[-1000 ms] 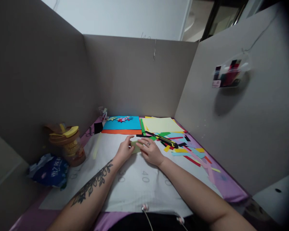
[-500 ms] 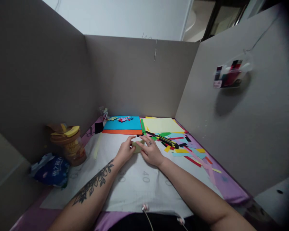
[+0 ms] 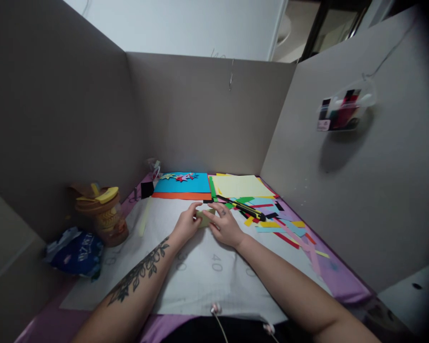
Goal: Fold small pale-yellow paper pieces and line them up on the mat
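Note:
Between my hands is a small folded piece of olive-yellow paper (image 3: 205, 219), just above or on the white sheet (image 3: 200, 290) printed with numbers. My left hand (image 3: 188, 221) pinches its left side between thumb and fingers. My right hand (image 3: 226, 225), with a ring on one finger, grips its right side, fingers lying over the top edge. Both hands partly cover the paper, so the exact folds cannot be made out. A black and yellow utility knife (image 3: 245, 209) lies right of my right hand, on scattered coloured paper strips (image 3: 280, 229).
Behind are a blue sheet (image 3: 200, 185) bearing several paper stars (image 3: 182, 177), and a pale yellow paper stack (image 3: 241, 186). To the left stand a brown cup with a yellow lid (image 3: 109, 221) and a blue packet (image 3: 75, 252). Grey partitions (image 3: 207, 119) enclose the table.

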### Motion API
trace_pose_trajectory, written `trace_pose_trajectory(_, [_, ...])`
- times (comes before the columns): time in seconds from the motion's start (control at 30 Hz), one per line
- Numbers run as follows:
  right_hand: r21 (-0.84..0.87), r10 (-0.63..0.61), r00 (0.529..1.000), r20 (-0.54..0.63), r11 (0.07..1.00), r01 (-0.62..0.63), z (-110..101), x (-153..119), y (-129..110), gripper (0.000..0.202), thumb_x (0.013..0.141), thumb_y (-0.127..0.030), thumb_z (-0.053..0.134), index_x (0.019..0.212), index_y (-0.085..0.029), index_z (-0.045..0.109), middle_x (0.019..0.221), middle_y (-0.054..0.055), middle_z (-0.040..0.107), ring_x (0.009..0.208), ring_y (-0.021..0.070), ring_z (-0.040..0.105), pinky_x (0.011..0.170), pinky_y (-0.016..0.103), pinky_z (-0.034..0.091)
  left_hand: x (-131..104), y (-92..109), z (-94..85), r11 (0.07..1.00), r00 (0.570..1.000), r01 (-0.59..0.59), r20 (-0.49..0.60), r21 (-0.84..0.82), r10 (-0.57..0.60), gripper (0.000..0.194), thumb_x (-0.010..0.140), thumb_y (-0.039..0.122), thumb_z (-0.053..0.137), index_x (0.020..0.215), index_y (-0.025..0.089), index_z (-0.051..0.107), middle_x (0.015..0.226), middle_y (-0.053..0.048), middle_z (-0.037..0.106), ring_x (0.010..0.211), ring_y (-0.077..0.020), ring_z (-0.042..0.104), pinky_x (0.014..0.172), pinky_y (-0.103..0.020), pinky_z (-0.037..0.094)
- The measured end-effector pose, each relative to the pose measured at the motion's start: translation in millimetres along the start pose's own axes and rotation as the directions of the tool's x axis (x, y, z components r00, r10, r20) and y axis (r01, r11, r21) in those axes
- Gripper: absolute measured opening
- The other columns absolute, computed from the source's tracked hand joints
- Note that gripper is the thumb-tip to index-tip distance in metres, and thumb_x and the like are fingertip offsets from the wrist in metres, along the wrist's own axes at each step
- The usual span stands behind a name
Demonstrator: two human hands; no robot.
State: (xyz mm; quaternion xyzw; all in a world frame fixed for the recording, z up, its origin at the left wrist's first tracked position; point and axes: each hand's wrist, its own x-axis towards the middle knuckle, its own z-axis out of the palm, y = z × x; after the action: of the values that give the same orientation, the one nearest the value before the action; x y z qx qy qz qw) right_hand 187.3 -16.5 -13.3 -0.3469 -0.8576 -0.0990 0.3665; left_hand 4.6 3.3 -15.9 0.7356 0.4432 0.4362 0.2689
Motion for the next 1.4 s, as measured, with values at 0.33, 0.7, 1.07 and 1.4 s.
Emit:
trace_pose_trajectory(0.33, [0.085,0.04,0.999,-0.006,0.996,-0.039,0.7,0.3,-0.7,0.044,0.079,-0.018,0.053,0.122,-0.023,0.052,0.129,0.011,0.043,0.121,0.0262,0.036,0.101,0.048,0.036,0.1,-3.1,0.0,0.998,1.0,-0.023,0.014,0.054,0.022,0.048,0.074,0.013,0.049,0.121,0.022,0.047,0.083,-0.002,0.062,0.072,-0.0141,0.058,0.065,-0.023,0.046])
trace_pose_trajectory(0.7, [0.116,0.041,0.999,0.0,0.992,-0.04,1.8,-0.3,0.3,0.048,0.078,-0.017,0.054,0.126,-0.025,0.05,0.13,0.01,0.042,0.122,0.0267,0.036,0.101,0.05,0.035,0.1,-4.0,0.2,0.996,0.999,-0.032,0.024,0.077,0.03,0.048,0.074,0.012,0.049,0.122,0.021,0.046,0.082,-0.001,0.062,0.072,-0.0132,0.058,0.066,-0.023,0.046])
trace_pose_trajectory(1.07, [0.133,0.016,1.0,-0.018,0.991,-0.013,2.6,-1.0,2.3,0.046,0.08,-0.017,0.053,0.124,-0.028,0.052,0.132,0.009,0.042,0.121,0.0269,0.036,0.099,0.051,0.036,0.4,-3.9,0.1,0.998,0.999,-0.027,0.025,0.062,0.025,0.048,0.074,0.012,0.049,0.121,0.02,0.047,0.081,-0.002,0.062,0.071,-0.0131,0.058,0.065,-0.022,0.046])
trace_pose_trajectory(1.4, [0.211,0.05,0.997,-0.057,0.977,-0.037,1.7,0.6,1.5,0.028,0.077,-0.012,0.052,0.1,-0.023,0.063,0.12,0.009,0.049,0.112,0.0239,0.043,0.095,0.044,0.04,0.1,-5.0,0.1,0.997,0.999,-0.04,0.025,0.061,0.038,0.05,0.071,0.009,0.049,0.12,0.02,0.048,0.082,-0.002,0.062,0.072,-0.0133,0.058,0.066,-0.022,0.046])
